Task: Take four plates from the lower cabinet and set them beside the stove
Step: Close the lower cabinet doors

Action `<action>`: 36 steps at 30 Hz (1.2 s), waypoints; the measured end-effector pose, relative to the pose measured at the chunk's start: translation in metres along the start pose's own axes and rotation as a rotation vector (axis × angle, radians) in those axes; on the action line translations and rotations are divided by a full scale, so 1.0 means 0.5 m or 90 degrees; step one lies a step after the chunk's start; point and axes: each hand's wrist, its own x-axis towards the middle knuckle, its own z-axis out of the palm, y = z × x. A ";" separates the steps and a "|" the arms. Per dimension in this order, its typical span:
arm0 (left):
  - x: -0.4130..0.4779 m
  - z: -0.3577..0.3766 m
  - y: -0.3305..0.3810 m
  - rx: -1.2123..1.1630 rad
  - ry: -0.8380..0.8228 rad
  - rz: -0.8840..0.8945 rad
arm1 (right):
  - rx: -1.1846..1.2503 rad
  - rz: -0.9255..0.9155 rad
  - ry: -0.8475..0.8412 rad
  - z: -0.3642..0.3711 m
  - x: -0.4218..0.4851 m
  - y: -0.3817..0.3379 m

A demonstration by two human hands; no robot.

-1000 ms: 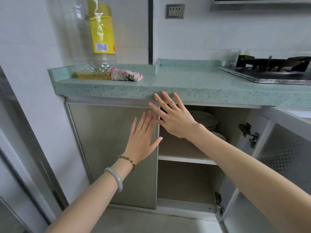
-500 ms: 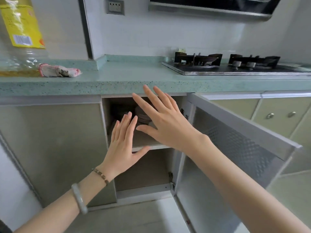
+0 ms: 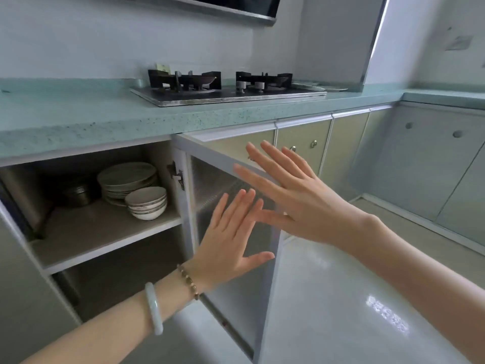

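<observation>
Where bowls [image 3: 146,203] stand in front, plates [image 3: 126,177] are partly hidden.

Pale, plain wall [image 3: 105,43] at the back, with the dark underside of a range hood [image 3: 236,6] at the top edge. Speckled green tabletop [image 3: 78,111] running right and turning the corner. Below it, closed beige doors [image 3: 301,158] with small round knobs [image 3: 313,143]; along the right-hand run, grey doors [image 3: 425,174] with recessed round pulls [image 3: 458,133]. Bright metal strip [image 3: 375,35] upright against the far wall. Glossy light floor [image 3: 328,285], with a white patch of glare [image 3: 385,313] towards the right.
</observation>
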 end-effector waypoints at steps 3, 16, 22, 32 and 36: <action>0.000 0.032 0.029 0.069 0.008 0.076 | -0.020 0.032 -0.028 0.006 -0.065 0.052; 0.008 0.030 0.006 0.211 -0.098 0.250 | 0.068 0.019 -0.057 0.040 -0.125 0.094; -0.015 0.001 -0.018 0.256 -0.078 0.294 | 0.123 -0.021 -0.028 0.054 -0.116 0.072; -0.143 -0.111 -0.109 0.278 -0.024 0.299 | 0.231 -0.204 0.106 0.101 -0.020 -0.040; -0.217 -0.189 -0.144 0.322 -0.051 0.258 | 0.249 -0.273 0.154 0.120 0.049 -0.110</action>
